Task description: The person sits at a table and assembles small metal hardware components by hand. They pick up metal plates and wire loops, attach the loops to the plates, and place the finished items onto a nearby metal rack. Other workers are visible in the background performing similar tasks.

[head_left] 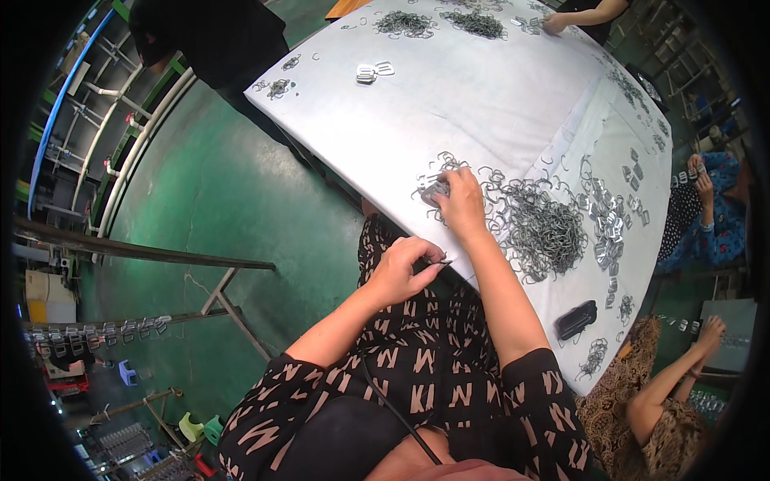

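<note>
My left hand (401,271) is closed in a pinch just off the table's near edge. A small dark metal piece (446,261) sticks out from its fingertips, too small to name surely. Over the table, my right hand (463,202) reaches forward with its fingers closed on a small grey metal piece (434,192), partly covered by the fingers. Loose bent wire hooks (446,160) lie around those fingertips. Right of that hand spreads a large pile of dark wire hooks (545,228), and beyond it lie flat silver slotted buckles (607,220).
A black case (576,321) rests near the white table's (345,120) right corner. More hook piles (405,24) and a few buckles (375,72) lie farther off. Co-workers are around the table. A metal rack (144,240) stands at left on the green floor.
</note>
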Tool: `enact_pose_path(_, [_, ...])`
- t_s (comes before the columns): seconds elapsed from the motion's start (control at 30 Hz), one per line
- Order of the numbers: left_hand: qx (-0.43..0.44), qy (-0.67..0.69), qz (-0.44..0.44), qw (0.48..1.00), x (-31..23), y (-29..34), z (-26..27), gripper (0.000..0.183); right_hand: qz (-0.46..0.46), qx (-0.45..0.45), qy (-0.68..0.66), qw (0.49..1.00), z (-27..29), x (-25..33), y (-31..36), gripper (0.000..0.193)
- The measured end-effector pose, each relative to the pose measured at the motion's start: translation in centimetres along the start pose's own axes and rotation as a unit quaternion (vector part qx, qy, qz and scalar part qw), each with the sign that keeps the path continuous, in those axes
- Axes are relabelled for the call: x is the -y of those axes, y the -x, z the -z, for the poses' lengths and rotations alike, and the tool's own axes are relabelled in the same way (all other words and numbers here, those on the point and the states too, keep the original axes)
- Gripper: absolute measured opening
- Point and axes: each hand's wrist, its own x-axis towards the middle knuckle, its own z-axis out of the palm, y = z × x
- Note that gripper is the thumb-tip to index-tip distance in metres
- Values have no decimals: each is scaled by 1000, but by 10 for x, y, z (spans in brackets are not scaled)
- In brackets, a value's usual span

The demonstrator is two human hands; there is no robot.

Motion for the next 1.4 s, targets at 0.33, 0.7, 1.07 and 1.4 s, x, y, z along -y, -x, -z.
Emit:
enact_pose_path(0.33, [-49,4,18,999,-3,-6,-12,12,-233,55,-522,819,62,11,69,15])
enact_pose_path(0.7, [155,32,59,986,-1,-14,-9,15,-185,-17,-381,906,84,22,119,8])
enact_pose_path(1.07, [-147,-338,49,928,77,-128,-46,35,-150,-1,-316,937,95,26,137,11])
enact_pose_path(1.4, [-122,-276,-3,953,87,-140,-47,29,-142,20,-323,936,101,27,149,11])
